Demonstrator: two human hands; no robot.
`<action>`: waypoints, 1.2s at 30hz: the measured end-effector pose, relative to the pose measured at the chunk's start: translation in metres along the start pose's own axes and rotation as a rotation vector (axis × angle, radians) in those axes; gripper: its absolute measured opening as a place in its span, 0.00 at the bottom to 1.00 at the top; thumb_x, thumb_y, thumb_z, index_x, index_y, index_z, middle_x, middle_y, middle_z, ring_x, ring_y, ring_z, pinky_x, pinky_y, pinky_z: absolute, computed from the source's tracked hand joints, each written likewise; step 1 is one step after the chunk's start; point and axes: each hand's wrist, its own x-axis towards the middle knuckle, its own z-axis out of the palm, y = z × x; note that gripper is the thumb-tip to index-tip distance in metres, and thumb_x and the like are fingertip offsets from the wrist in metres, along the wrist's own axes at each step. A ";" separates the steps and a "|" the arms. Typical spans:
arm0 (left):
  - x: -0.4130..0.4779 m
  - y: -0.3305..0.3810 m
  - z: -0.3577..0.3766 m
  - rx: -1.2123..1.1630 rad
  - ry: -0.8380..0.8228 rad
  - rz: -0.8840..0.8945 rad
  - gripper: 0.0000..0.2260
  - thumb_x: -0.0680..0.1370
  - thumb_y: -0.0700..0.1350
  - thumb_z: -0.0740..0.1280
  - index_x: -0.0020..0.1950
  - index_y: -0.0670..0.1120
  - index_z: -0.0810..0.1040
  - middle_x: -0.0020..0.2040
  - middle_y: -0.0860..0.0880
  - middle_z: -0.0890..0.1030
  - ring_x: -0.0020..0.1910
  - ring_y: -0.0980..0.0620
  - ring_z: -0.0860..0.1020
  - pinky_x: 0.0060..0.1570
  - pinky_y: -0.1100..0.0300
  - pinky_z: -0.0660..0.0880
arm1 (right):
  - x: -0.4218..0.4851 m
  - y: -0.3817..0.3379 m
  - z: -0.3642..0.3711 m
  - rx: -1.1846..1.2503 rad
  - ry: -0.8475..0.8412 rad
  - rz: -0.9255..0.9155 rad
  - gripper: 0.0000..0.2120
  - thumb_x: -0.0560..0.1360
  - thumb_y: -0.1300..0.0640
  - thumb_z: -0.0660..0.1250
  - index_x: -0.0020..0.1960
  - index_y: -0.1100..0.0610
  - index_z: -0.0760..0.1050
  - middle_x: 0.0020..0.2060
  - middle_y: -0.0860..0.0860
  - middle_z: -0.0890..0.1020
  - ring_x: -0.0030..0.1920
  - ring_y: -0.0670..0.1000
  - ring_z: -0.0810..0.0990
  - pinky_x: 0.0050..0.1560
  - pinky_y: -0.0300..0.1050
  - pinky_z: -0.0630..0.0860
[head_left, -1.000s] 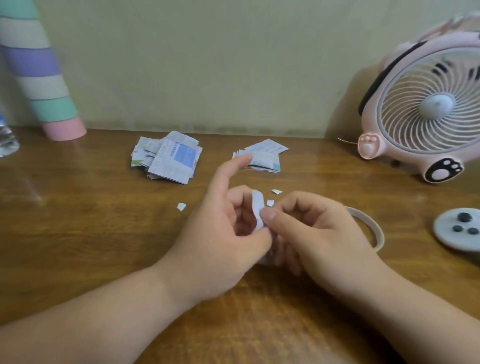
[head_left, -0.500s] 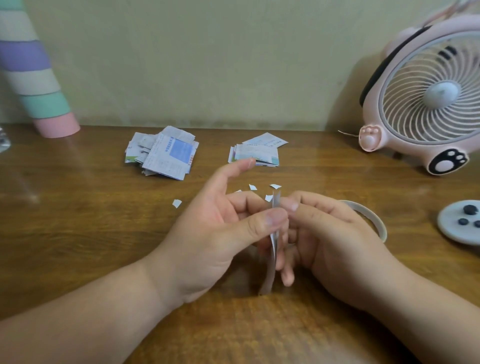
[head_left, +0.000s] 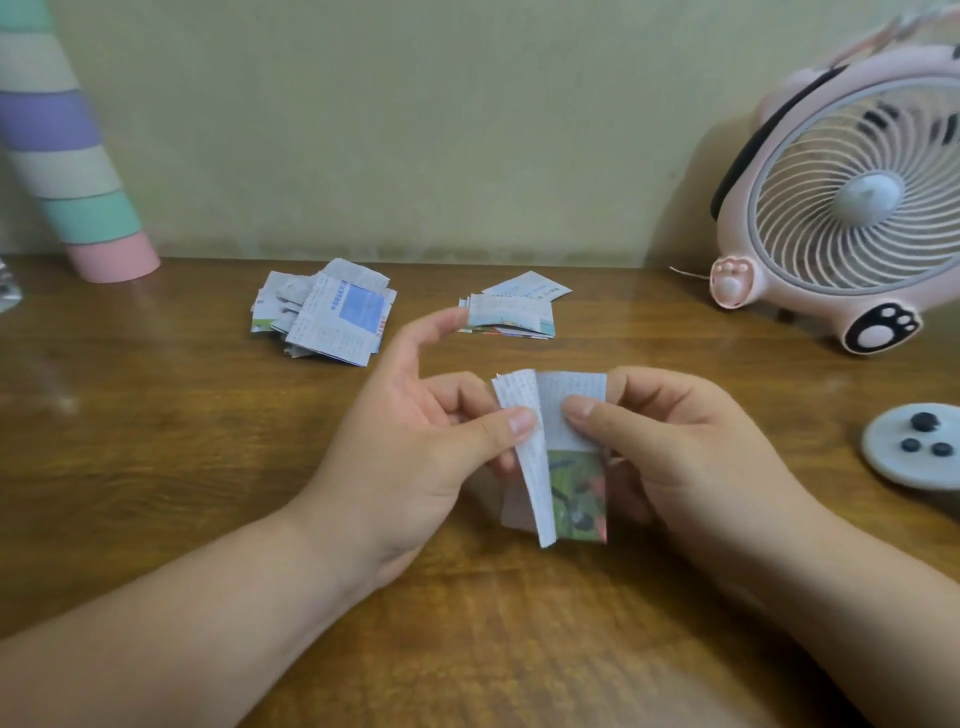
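Both hands pinch a small folded slip of printed newspaper just above the brown wooden desk: the left hand by thumb and fingers (index finger raised), the right hand likewise at its right half.

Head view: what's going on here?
A person is folding a newspaper piece over the wooden table. The left hand pinches its narrow text flap, and the right hand pinches the wider panel beside it. A larger pile of newspaper pieces and a smaller pile lie farther back. A pink desk fan stands at the right.
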 end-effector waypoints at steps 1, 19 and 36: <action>0.001 0.001 0.000 0.008 0.024 0.007 0.35 0.69 0.29 0.74 0.70 0.53 0.68 0.30 0.47 0.75 0.31 0.50 0.76 0.42 0.57 0.79 | 0.004 -0.004 -0.002 -0.063 0.066 -0.017 0.12 0.78 0.60 0.71 0.36 0.60 0.77 0.31 0.59 0.81 0.26 0.54 0.76 0.30 0.45 0.74; 0.008 -0.007 -0.009 0.229 0.114 0.032 0.34 0.75 0.34 0.74 0.72 0.59 0.65 0.36 0.47 0.78 0.39 0.50 0.79 0.48 0.54 0.77 | 0.149 -0.004 -0.042 -0.969 0.484 0.052 0.25 0.73 0.55 0.68 0.70 0.55 0.70 0.58 0.53 0.81 0.55 0.56 0.80 0.53 0.50 0.78; -0.005 -0.001 0.002 0.143 0.046 0.037 0.26 0.74 0.35 0.74 0.67 0.53 0.70 0.37 0.47 0.82 0.41 0.48 0.83 0.55 0.50 0.80 | -0.002 -0.003 0.012 -0.278 0.064 -0.012 0.09 0.77 0.49 0.73 0.53 0.53 0.84 0.46 0.50 0.88 0.48 0.54 0.87 0.56 0.64 0.81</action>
